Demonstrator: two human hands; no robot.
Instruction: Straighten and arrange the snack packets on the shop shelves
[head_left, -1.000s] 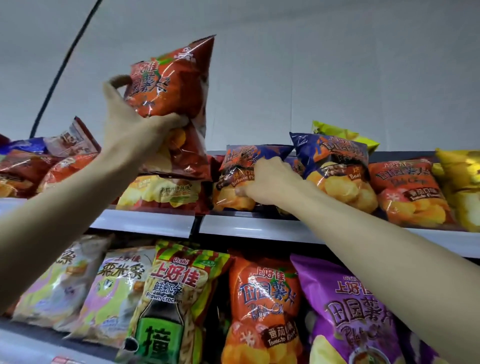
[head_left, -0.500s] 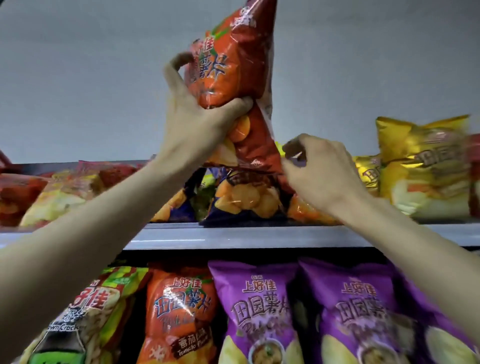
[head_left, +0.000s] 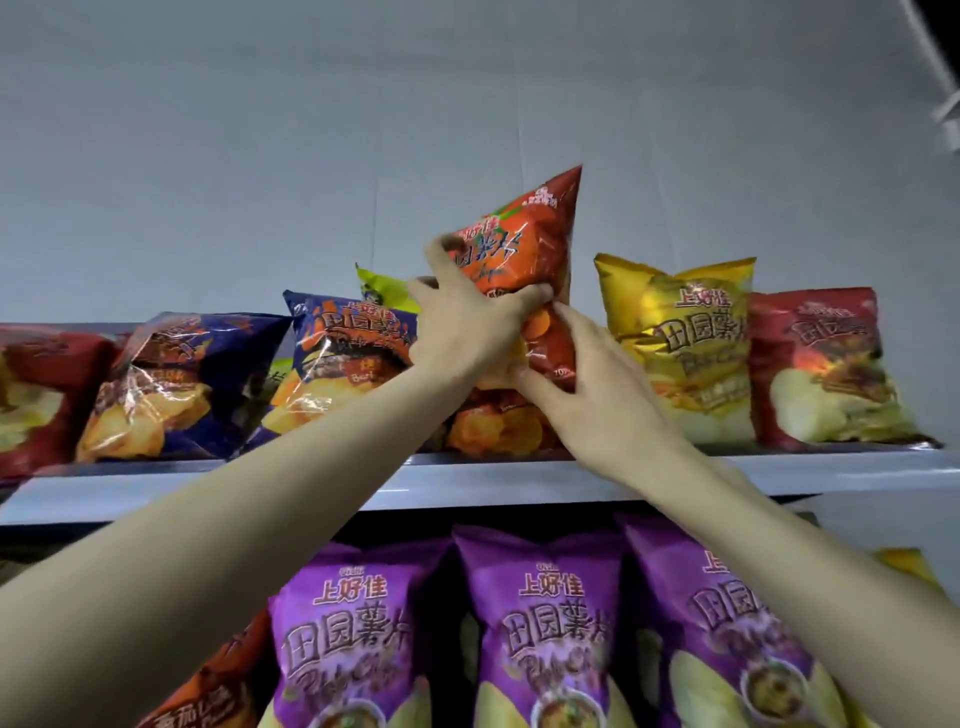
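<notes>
Orange packet (head_left: 519, 249) stands upright over the upper shelf (head_left: 519, 483), near the middle of its front edge. We can't see its bottom, as both hands cover it. Left hand (head_left: 467, 322) has fingers clamped round its middle, and right hand (head_left: 597, 384) has fingers pinching its lower part. Lower packet (head_left: 493, 426) beneath is mostly hidden. Blue packet (head_left: 353, 353) sits towards the left end, yellow packet (head_left: 685, 338) towards the right. Purple packets (head_left: 540, 623) below are cut off and crossed by forearms.

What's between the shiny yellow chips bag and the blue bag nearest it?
The head view shows a glossy orange-red crisp packet there, held by the left hand and right hand.
</notes>
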